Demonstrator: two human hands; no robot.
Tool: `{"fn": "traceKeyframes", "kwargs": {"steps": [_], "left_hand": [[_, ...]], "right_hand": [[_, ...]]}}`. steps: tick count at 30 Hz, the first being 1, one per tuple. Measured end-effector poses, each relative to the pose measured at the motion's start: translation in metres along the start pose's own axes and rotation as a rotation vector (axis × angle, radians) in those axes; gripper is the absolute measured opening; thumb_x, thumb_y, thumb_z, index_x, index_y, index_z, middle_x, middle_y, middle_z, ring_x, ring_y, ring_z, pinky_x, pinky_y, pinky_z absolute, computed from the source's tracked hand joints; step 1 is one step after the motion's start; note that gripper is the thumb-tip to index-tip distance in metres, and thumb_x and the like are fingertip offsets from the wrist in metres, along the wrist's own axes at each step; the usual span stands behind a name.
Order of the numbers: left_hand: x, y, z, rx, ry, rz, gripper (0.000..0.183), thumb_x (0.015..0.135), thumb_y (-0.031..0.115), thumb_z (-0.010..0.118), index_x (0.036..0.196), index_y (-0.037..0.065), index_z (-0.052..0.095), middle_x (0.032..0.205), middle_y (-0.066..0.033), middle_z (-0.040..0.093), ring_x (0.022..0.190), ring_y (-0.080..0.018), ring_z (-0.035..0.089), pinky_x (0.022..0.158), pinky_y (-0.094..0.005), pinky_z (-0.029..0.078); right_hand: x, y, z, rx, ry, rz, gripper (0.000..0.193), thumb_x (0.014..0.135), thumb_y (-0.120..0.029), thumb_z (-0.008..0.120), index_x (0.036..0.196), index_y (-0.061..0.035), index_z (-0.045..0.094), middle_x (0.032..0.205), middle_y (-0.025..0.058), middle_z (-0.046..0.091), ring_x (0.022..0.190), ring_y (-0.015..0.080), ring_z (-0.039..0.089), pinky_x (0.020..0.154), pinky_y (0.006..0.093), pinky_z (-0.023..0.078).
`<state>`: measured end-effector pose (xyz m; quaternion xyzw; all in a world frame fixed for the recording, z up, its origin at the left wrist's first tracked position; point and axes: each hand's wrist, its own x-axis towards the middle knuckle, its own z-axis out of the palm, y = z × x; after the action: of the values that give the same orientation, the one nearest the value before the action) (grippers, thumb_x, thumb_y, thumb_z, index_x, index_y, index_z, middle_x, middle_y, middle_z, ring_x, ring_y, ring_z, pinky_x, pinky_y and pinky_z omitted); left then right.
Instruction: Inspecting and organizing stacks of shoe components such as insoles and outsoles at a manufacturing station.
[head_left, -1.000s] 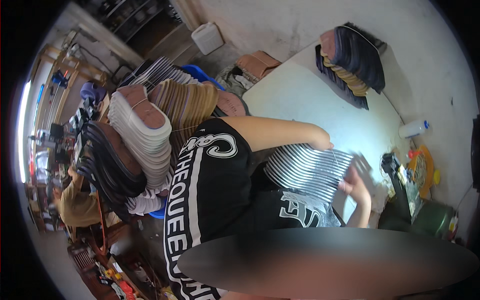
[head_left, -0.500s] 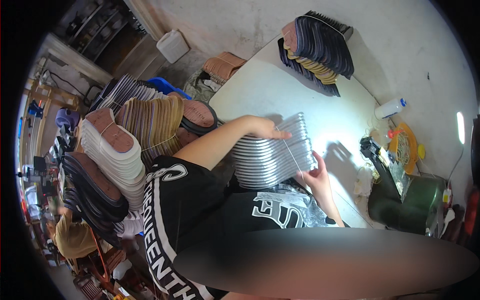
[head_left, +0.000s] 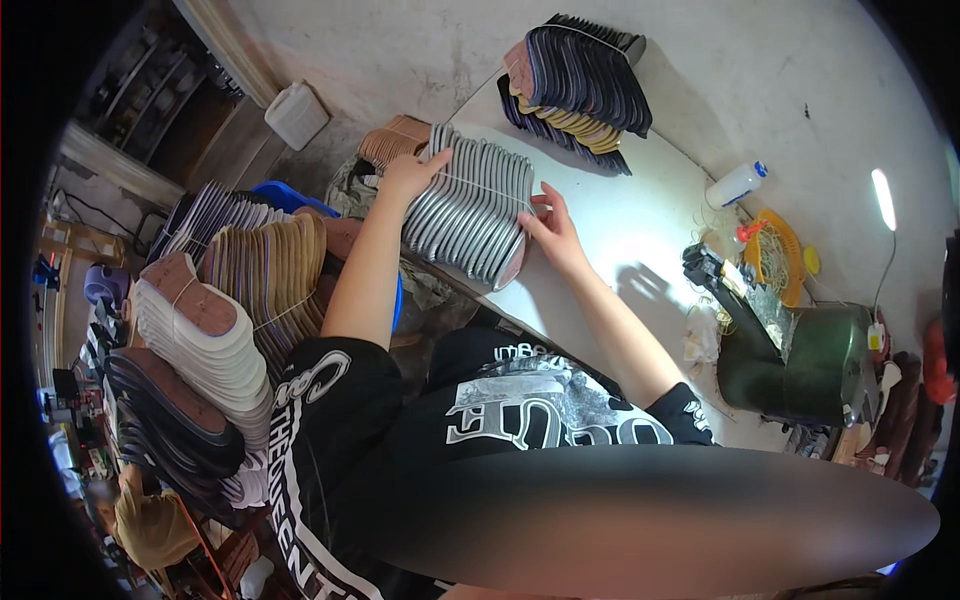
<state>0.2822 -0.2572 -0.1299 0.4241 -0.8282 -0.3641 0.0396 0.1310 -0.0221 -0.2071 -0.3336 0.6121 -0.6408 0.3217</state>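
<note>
A bundle of silver-grey shoe soles [head_left: 465, 215] stands packed in a row at the table's left edge, with a thin cord around it. My left hand [head_left: 412, 175] grips its far left side, thumb over the top. At the bundle's right end is my right hand [head_left: 555, 235], its fingers apart and the thumb against the outer sole. A reddish-brown face of the end sole shows at the near right corner. The underside of the bundle is hidden.
Tied black and yellow soles [head_left: 585, 90] lie on the white table [head_left: 600, 240] by the wall. More bundles, including white soles [head_left: 195, 315], stand on my left. A bottle [head_left: 735, 185], orange basket [head_left: 775, 255] and dark green machine [head_left: 800, 365] are right. A co-worker's sleeve [head_left: 155, 520] shows lower left.
The silver-grey bundle has moved left and away from my body, and has turned. My right hand no longer pinches at the cord and now touches the bundle's right end.
</note>
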Motion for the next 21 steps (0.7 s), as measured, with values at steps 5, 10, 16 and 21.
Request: {"fn": "traceKeyframes", "kwargs": {"steps": [5, 10, 16, 21], "left_hand": [[-0.024, 0.005, 0.013, -0.007, 0.425, 0.413, 0.046, 0.072, 0.043, 0.074, 0.095, 0.005, 0.059, 0.104, -0.0185, 0.053, 0.096, -0.0343, 0.055, 0.086, -0.0410, 0.043], [-0.022, 0.005, 0.022, 0.140, 0.141, 0.397, 0.035, 0.081, 0.038, 0.068, 0.091, 0.006, 0.060, 0.103, -0.0161, 0.049, 0.095, -0.0324, 0.053, 0.084, -0.0398, 0.042], [-0.020, -0.003, 0.008, 0.038, 0.150, 0.149, 0.059, 0.088, 0.049, 0.050, 0.082, -0.008, 0.064, 0.096, -0.0329, 0.058, 0.089, -0.0401, 0.059, 0.078, -0.0431, 0.044], [-0.018, 0.008, 0.003, 0.227, 0.080, -0.026, 0.058, 0.088, 0.047, 0.050, 0.096, -0.009, 0.060, 0.105, -0.0318, 0.059, 0.106, -0.0425, 0.056, 0.092, -0.0449, 0.043]], "right_hand": [[-0.035, -0.027, 0.000, -0.339, -0.241, -0.295, 0.106, 0.063, -0.028, 0.084, 0.144, -0.0049, 0.020, 0.137, 0.0179, 0.031, 0.114, 0.0275, 0.045, 0.093, 0.0365, 0.043], [-0.047, -0.025, 0.008, -0.565, -0.164, -0.316, 0.106, 0.059, -0.032, 0.086, 0.141, -0.0029, 0.025, 0.141, 0.0193, 0.027, 0.126, 0.0349, 0.036, 0.098, 0.0402, 0.041], [-0.065, -0.039, 0.019, -0.508, -0.102, -0.202, 0.093, 0.064, -0.030, 0.083, 0.136, -0.0016, 0.032, 0.132, 0.0195, 0.035, 0.118, 0.0335, 0.044, 0.091, 0.0387, 0.046], [-0.060, -0.028, 0.023, -0.481, -0.085, -0.213, 0.085, 0.066, -0.028, 0.081, 0.133, -0.0012, 0.035, 0.129, 0.0181, 0.037, 0.115, 0.0324, 0.046, 0.089, 0.0377, 0.047]]}}
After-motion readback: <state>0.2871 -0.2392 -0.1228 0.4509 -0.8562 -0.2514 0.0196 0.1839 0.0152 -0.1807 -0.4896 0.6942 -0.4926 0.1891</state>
